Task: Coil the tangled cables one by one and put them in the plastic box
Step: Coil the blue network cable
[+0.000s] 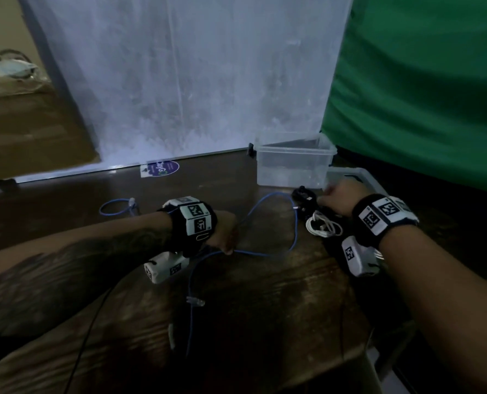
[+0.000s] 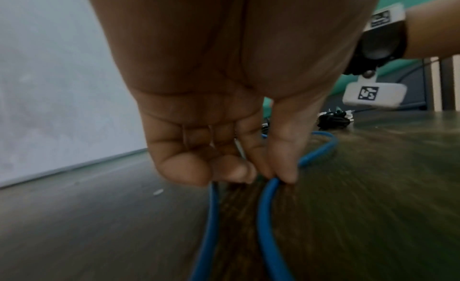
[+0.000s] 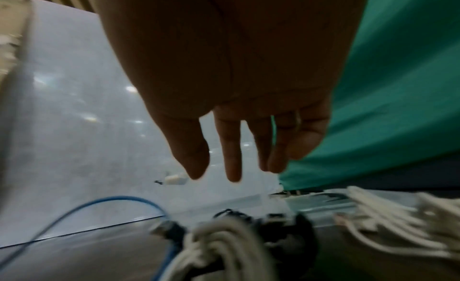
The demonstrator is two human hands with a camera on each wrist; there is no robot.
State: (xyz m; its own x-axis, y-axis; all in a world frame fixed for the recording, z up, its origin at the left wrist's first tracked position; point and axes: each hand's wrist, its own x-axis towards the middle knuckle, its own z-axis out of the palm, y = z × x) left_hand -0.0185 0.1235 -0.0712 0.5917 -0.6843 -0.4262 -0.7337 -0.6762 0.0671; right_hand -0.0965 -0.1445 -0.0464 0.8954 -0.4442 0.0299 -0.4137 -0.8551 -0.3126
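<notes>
Head view, left hand (image 1: 222,231): at centre, fingers pinched on the blue cable (image 1: 265,253); cable loops off toward 1 o'clock, second end trails to 6 o'clock with a clear plug (image 1: 195,302)
Head view, right hand (image 1: 340,197): at 3 o'clock, over the black cable bundle (image 1: 305,197); grip not readable from here
Head view, plastic box (image 1: 295,163): clear, square-walled, at 1 o'clock of the left hand; nothing plainly visible inside; white cable (image 1: 323,226) lies just beside the black bundle
Head view, table (image 1: 265,294): dark wood, streaked grain
Left wrist view: thumb and forefinger clamped on the blue cable (image 2: 268,216); round smooth jacket; two runs drop to 6 o'clock
Right wrist view: right hand (image 3: 236,127) fingers straight and spread, holding nothing, above the white cable (image 3: 219,244) and black bundle (image 3: 286,226); blurred
Handling, judged: light, springy, likely to hold kinks and uncoil if let go; jacket probably slick; best taken near the plug end, then looped hand over hand
Risk, judged: blue loop seems to pass close by the black bundle at 2 o'clock; may snag
</notes>
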